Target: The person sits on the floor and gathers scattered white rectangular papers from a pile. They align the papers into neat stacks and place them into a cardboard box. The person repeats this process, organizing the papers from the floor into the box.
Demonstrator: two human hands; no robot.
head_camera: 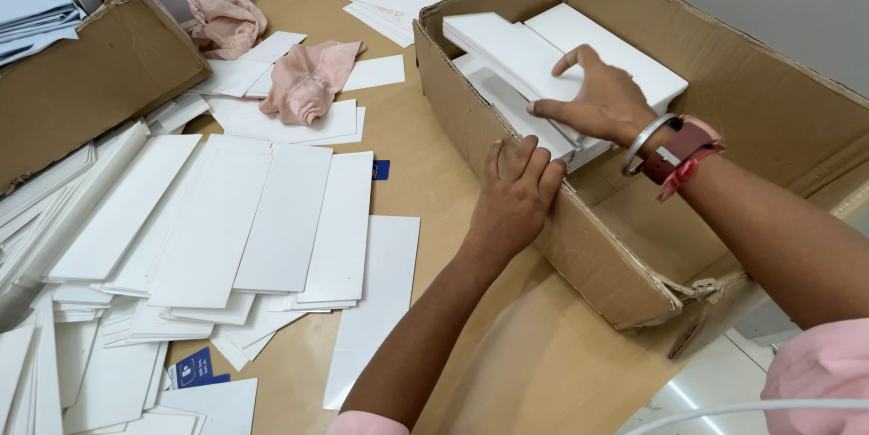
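across the tan table [425,172] lies a wide spread of flat white cards [226,218], overlapping in loose rows on the left side. at right sits the big open cardboard box [769,64], its near wall torn at the corner. another worn cardboard box [81,82] rests at the far left. inside the big box, a stack of white folded cartons [534,59] leans against the far side. right hand [599,95] is down in there, fingers spread flat on top of that stack, pressing, not gripping. left hand [516,200] rests on the box's near wall, fingers curled together over the edge. two pink cloths [308,77] lie crumpled beyond the cards.
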